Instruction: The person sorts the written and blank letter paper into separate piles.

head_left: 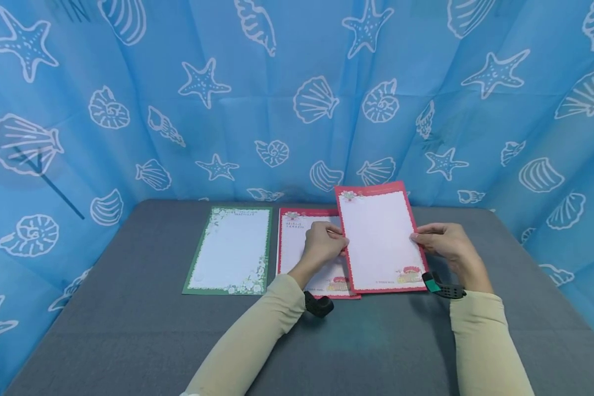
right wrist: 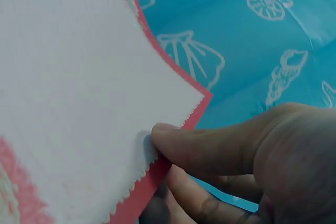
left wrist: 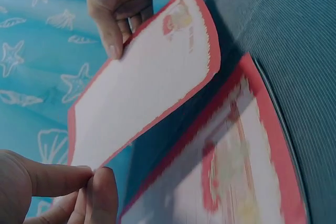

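Observation:
A red-bordered sheet of paper (head_left: 380, 242) is held raised and tilted above the table. My left hand (head_left: 323, 242) pinches its left edge between thumb and fingers, as the left wrist view also shows. On the opposite edge my right hand (head_left: 447, 242) pinches it, the thumb (right wrist: 184, 145) lying on the white face. Beneath and to the left lies a second red-bordered sheet (head_left: 289, 250) with a few lines of writing near its top. My left hand and the raised sheet cover part of it.
A green-bordered sheet (head_left: 230, 250) lies flat left of the red ones, with small writing at its top. The grey table (head_left: 376, 346) reaches back to a blue curtain (head_left: 257, 121) printed with shells and starfish. Dark bands sit on both wrists.

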The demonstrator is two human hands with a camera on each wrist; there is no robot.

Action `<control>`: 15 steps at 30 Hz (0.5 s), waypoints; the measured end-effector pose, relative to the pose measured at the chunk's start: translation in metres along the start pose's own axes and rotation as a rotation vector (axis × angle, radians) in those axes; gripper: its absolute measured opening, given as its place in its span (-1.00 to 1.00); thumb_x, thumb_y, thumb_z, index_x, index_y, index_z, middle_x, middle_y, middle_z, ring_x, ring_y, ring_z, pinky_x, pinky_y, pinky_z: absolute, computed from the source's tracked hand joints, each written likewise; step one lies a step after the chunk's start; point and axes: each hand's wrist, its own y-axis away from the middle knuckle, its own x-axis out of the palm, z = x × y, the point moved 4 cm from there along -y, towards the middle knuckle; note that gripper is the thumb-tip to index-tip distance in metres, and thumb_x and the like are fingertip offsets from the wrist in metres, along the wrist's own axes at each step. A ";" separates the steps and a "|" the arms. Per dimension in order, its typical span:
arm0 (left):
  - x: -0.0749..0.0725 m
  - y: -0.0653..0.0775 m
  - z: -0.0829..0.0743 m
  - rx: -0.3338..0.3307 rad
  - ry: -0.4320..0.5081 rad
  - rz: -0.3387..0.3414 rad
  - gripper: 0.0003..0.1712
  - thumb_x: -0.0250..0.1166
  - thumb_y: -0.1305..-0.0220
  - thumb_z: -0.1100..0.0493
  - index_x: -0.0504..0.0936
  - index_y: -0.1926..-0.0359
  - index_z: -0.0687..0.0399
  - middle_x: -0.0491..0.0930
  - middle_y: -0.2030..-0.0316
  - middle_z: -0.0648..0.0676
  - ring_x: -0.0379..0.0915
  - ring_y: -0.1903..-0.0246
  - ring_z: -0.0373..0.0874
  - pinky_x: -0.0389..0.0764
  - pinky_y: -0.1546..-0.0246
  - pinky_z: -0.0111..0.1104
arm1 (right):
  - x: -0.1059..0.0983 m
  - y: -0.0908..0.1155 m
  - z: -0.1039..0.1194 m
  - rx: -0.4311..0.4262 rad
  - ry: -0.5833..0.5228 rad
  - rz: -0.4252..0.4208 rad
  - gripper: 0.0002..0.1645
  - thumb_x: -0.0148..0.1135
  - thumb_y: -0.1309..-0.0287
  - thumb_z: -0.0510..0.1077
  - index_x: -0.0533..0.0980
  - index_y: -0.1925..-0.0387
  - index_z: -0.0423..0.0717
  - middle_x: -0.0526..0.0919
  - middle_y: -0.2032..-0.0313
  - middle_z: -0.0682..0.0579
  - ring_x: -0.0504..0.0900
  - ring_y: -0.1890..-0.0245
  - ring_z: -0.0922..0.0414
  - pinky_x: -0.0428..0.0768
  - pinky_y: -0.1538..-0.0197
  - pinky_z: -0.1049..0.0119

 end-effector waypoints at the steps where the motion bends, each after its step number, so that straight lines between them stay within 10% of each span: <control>1: 0.004 -0.001 -0.001 -0.009 -0.011 -0.003 -0.85 0.43 -0.21 0.38 0.67 0.18 0.27 0.69 0.50 0.03 0.70 0.57 -0.05 0.69 0.49 -0.31 | -0.002 0.000 -0.002 0.007 0.009 -0.007 -0.34 0.32 -0.34 0.05 0.49 -0.20 -0.41 0.62 0.01 -0.21 0.64 0.20 0.08 0.62 0.13 0.30; 15: 0.042 -0.003 -0.009 -0.033 -0.305 -0.022 -0.79 0.44 -0.10 0.32 0.71 0.19 0.18 0.64 0.54 -0.02 0.61 0.53 -0.19 0.57 0.46 -0.35 | -0.020 0.001 -0.023 0.145 0.074 -0.052 -0.41 0.32 -0.29 -0.07 0.48 -0.17 -0.43 0.62 0.12 -0.21 0.58 0.13 -0.10 0.43 -0.03 -0.25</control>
